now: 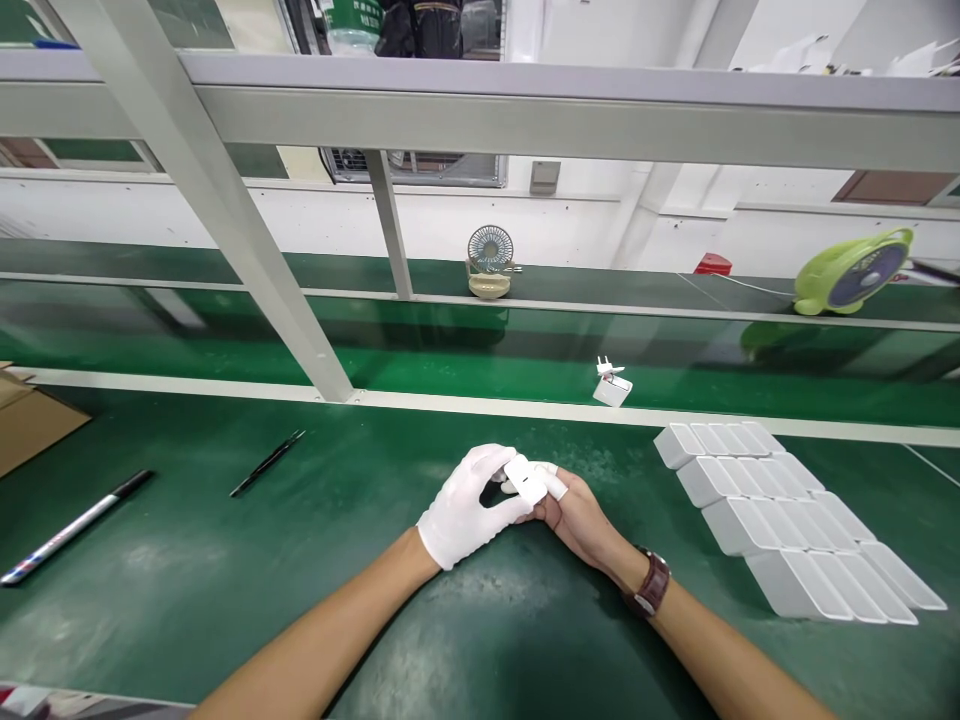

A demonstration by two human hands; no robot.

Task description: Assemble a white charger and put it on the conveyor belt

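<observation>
Forearms rest on green bench (187, 560), steadying work; gloved left hand (469, 505) and bare right hand (574, 515) both pinch small white charger (527, 478); finished white blocks (787, 520) stacked right.

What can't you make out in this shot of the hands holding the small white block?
Head view only:
- White block: its underside and any prongs are covered by the left hand and right hand.
- Right hand fingertips: hidden behind the block and the glove.
- White charger on the belt: too small for detail.
- Cardboard: cut off by the left edge.
- Marker pen: label unreadable.
</observation>
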